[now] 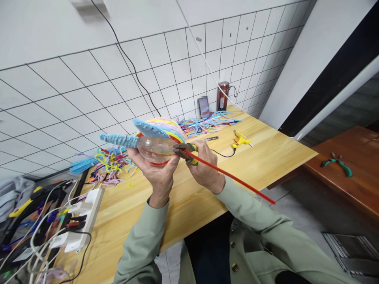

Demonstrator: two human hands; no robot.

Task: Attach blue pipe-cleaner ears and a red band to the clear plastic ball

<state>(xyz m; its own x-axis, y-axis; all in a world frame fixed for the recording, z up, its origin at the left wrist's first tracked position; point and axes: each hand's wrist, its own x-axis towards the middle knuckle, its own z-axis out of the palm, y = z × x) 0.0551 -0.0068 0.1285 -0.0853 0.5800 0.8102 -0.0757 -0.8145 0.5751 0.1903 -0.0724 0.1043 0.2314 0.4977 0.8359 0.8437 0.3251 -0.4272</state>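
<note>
My left hand (156,169) cups a clear round ball (155,148) from below, above the wooden table (266,150). Coloured pipe cleaners wrap the ball's top, and a blue fuzzy horn (118,139) sticks out to its left. My right hand (205,167) is closed on yellow-handled pliers (186,151), whose jaws sit at the ball's right side. A long red pipe cleaner (237,179) runs from the jaws down to the right, past my wrist.
Loose pipe cleaners lie in heaps at the table's back (207,123) and left (106,163). A yellow glue gun (241,140), a brown flask (222,96), a white power strip (79,221) with cables, and green pliers (337,163) on a side bench are around.
</note>
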